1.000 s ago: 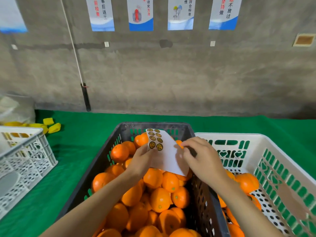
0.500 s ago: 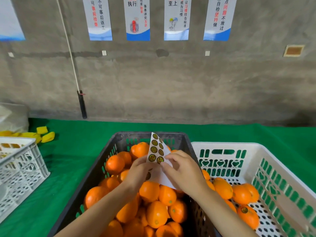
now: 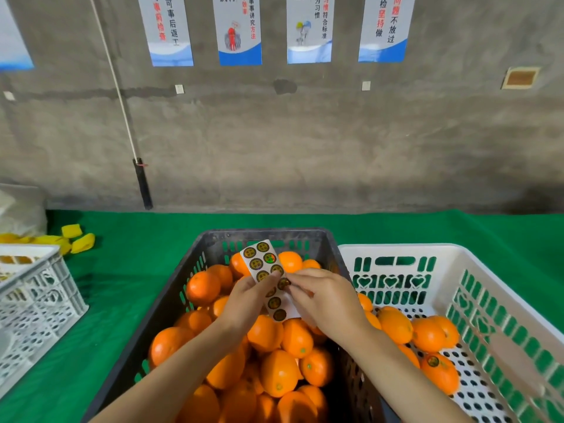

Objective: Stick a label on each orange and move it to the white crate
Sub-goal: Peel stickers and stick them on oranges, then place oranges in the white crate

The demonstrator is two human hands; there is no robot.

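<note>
The label sheet (image 3: 265,277) is thin, light and bends easily, so I think it is best held by its edge. It is above the dark crate (image 3: 171,300) full of oranges (image 3: 279,372), toward its far end. The left hand (image 3: 244,303) grips the sheet, with the thumb on its front. The fingers (image 3: 300,288) of the right hand (image 3: 323,297) are closed in a pinch on one label (image 3: 283,283) at the sheet's right side. The white crate (image 3: 396,248) stands just right of it.
</note>
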